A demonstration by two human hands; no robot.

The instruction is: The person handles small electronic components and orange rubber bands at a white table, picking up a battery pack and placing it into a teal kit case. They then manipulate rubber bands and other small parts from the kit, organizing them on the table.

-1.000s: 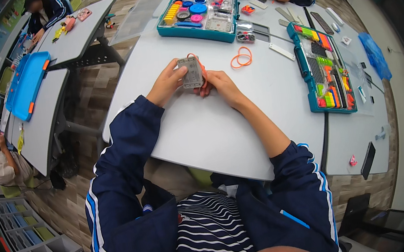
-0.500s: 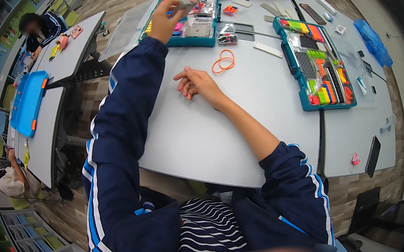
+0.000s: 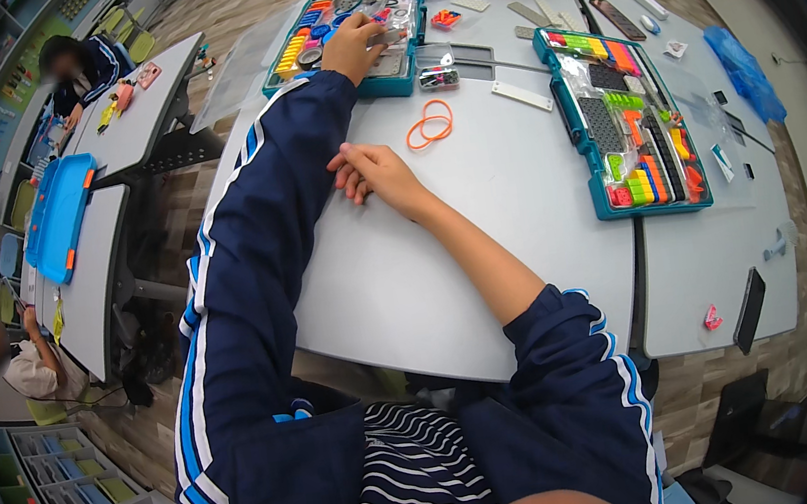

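Near twelve o'clock on the counter (image 3: 396,273), the left hand (image 3: 351,50) reaches over the teal parts box (image 3: 388,86); whether it grips anything, I cannot tell. At its six o'clock, the right hand (image 3: 378,178) is loosely half-curled, orange bands (image 3: 425,120) at its two o'clock.

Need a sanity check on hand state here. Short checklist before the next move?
1. Left hand at the open teal plastic parts case on the table's far side: ok, over its right half.
2. Left hand's grip: cannot tell, the back of the hand hides most of the fingers.
3. Right hand free: ok, nothing visible in it, fingers loosely curled.
4. Right hand well clear of the navy left sleeve: not ok, fingertips are right by it.
5. Thin orange looped band clear of both hands: ok, lies apart on the table.
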